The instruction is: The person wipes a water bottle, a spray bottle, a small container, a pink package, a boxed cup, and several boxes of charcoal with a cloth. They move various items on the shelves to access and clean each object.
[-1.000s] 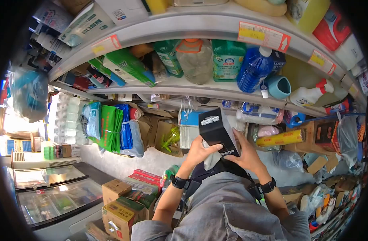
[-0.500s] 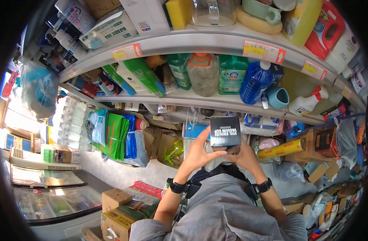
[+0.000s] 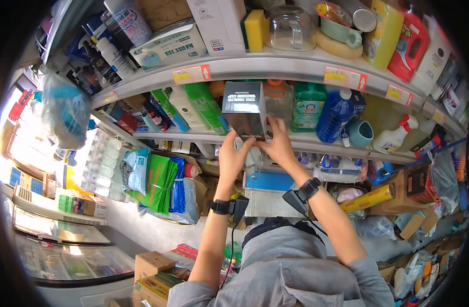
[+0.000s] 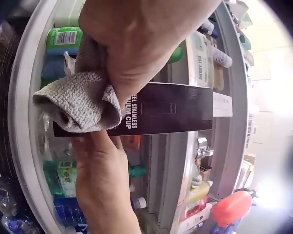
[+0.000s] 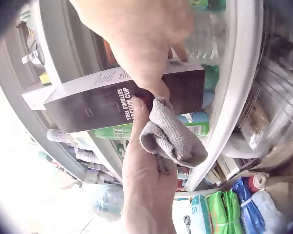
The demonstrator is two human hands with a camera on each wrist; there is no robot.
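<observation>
Both hands hold a black box (image 3: 244,116) lettered "vacuum cup" at the height of the middle shelf. My left hand (image 3: 231,157) grips its near left edge, and it also holds a crumpled grey cloth (image 5: 172,137) against the palm. On the other side, my right hand (image 3: 278,144) grips the near right edge, thumb underneath. The box's far end overlaps the shelf space between a green package (image 3: 203,105) and a clear bottle with an orange cap (image 3: 278,102). In the left wrist view the cloth (image 4: 78,103) hides part of the box.
The middle shelf also carries a green bottle (image 3: 308,108), a blue bottle (image 3: 332,116), a light-blue cup (image 3: 360,133) and a spray bottle (image 3: 394,137). The upper shelf's edge (image 3: 275,62) runs close above the box. A plastic-wrapped bundle (image 3: 65,112) hangs at left.
Both hands have raised the box from in front of the waist, forward and left, to the middle shelf. Its orientation has turned on the way. The head view has shifted upward.
</observation>
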